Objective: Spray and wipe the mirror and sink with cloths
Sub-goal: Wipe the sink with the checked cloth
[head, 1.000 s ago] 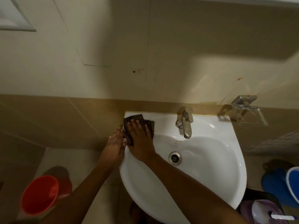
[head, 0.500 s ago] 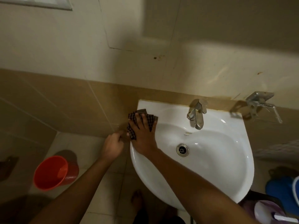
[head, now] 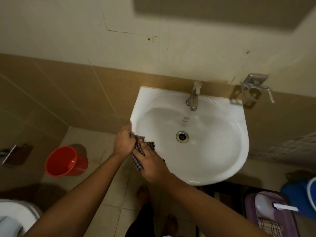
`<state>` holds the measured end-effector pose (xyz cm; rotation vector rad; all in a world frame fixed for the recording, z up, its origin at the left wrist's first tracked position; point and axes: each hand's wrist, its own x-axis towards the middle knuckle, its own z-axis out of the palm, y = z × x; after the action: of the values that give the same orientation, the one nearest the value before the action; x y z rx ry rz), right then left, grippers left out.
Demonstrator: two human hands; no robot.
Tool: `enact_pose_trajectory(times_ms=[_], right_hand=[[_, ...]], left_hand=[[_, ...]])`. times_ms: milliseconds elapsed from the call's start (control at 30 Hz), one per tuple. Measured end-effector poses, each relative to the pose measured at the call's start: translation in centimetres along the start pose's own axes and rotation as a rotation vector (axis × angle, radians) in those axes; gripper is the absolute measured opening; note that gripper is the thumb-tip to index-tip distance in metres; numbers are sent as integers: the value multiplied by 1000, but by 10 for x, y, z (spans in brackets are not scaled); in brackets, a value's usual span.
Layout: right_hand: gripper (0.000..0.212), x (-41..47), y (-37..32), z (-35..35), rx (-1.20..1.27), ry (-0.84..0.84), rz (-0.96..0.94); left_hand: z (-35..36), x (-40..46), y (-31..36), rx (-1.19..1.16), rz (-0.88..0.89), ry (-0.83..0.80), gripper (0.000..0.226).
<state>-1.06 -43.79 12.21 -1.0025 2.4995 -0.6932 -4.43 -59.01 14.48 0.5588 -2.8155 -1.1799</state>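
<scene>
Our right hand (head: 152, 165) fingers clamp the checked cloth (head: 138, 155) on the sink (head: 239, 151) rim's left-front edge; left hand (head: 124, 142) pinches the cloth's upper corner. Sink-wiping step, we reckon. Next: drag cloth along rim w/ steady pressure.

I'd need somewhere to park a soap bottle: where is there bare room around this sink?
The sink rim right of the tap is bare, as is the back-left corner. The front-left rim is crowded: both hands, left and right, hold the checked cloth there.
</scene>
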Motion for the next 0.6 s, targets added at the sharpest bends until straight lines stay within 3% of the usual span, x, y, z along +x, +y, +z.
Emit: enact_pose_trajectory(times_ms=[133,233,433,600], right_hand=[[82,-61,8,-22,-90,-56,25],[66,-101,30,-28,-171,78,-25],[46,-147,75,-33,-340,145,14],[52,-151,62,-22,-457,152,146]], left_hand=[[16,-24,1,83,-65,-17,59],[21,-35,3,134,-52,-25,57],[21,-42,1,308,-35,-75,58],[21,-40,-4,378,-54,-119,61]])
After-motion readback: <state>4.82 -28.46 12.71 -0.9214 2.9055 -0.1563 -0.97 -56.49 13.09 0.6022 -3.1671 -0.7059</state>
